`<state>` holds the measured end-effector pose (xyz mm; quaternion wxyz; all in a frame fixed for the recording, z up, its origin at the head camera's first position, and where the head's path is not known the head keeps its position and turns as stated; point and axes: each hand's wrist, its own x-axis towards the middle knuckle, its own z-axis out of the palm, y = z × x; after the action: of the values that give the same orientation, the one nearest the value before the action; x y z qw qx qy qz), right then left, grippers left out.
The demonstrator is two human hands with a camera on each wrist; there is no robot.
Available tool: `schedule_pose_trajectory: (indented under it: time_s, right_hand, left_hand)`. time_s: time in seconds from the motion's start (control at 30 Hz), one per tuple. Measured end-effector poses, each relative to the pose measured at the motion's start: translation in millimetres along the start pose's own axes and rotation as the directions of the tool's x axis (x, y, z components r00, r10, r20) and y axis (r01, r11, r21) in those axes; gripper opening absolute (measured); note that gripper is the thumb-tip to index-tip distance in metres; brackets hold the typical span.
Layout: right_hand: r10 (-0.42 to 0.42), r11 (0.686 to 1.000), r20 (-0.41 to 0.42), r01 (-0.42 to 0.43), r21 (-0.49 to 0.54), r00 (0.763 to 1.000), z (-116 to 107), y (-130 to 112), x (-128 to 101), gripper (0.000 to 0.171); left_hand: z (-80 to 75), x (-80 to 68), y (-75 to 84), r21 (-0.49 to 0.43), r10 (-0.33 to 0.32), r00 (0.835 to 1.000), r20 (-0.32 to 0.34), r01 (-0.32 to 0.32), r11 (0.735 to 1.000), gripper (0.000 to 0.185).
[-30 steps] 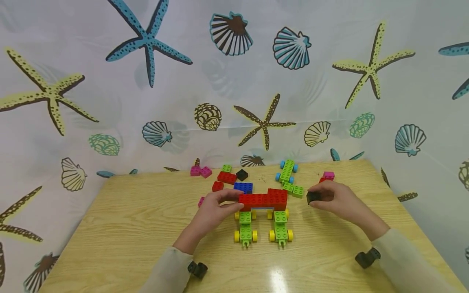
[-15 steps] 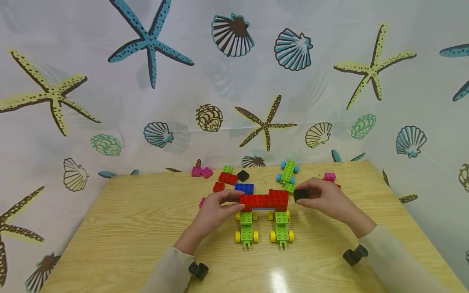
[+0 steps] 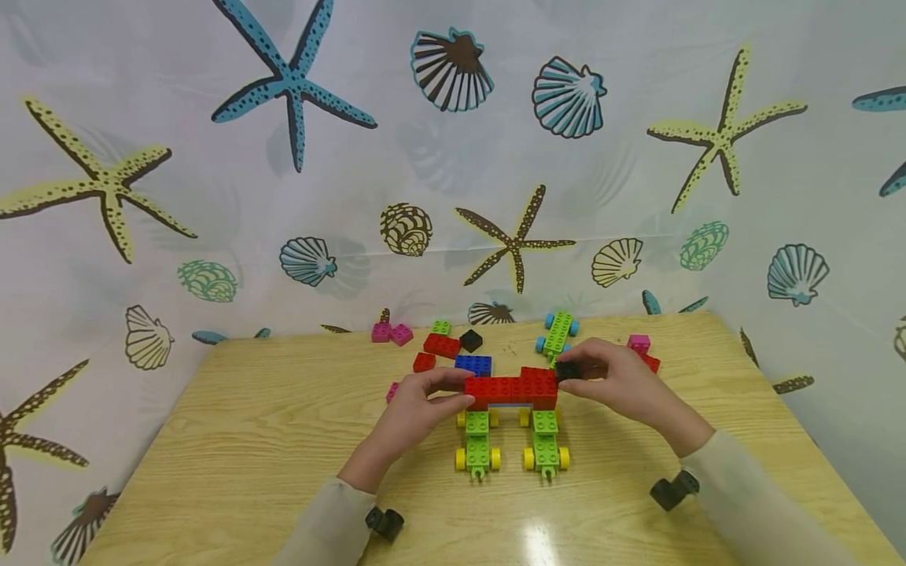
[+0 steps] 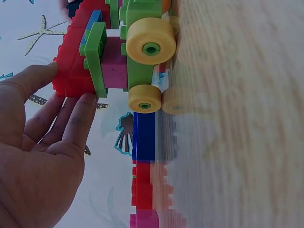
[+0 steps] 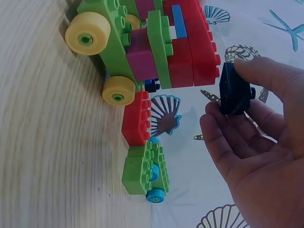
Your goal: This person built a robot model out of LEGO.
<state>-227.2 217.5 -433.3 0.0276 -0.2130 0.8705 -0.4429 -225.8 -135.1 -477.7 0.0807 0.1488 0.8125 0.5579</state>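
Hands: 2; right hand (image 3: 623, 385) pinches 1 black brick (image 3: 567, 370); left hand (image 3: 418, 409) steadies 1 red-topped model (image 3: 511, 389).

- I see a wooden desk (image 3: 283, 440).
- Beyond my fingers (image 3: 453, 377) lie loose bricks: blue (image 3: 473, 364), red (image 3: 440, 344), pink (image 3: 391, 333).
- The brick vehicle (image 3: 510, 417) stands between my hands.

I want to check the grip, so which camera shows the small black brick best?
The right wrist view: the black brick sits large, pinched by the right hand. The head view shows it small; the left wrist view misses it.

Wooden table (image 3: 248, 440), apparently seashell-print curtain (image 3: 212, 157)
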Motion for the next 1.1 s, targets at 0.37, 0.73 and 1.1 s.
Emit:
schedule_pose_trajectory:
  time_s: [0.37,0.73,1.1]
  right_hand:
    - [0.000,1.000,0.019,0.000,0.000,1.000,6.1,-4.8,1.4,0.038]
    - [0.001,1.000,0.035,-0.001,-0.012,0.999,8.3,-8.4,1.8,0.036]
    - [0.000,0.999,0.039,0.002,-0.046,0.999,7.9,-12.4,3.1,0.034]
  left_hand:
    - [0.9,-0.7,-0.4,-0.004,-0.004,1.000,-0.004,0.004,1.000,0.037]
    - [0.6,-2.2,1.7,-0.014,-0.013,1.000,-0.002,0.013,1.000,0.037]
    - [0.2,-1.6,1.1,-0.005,-0.009,1.000,-0.009,0.009,1.000,0.038]
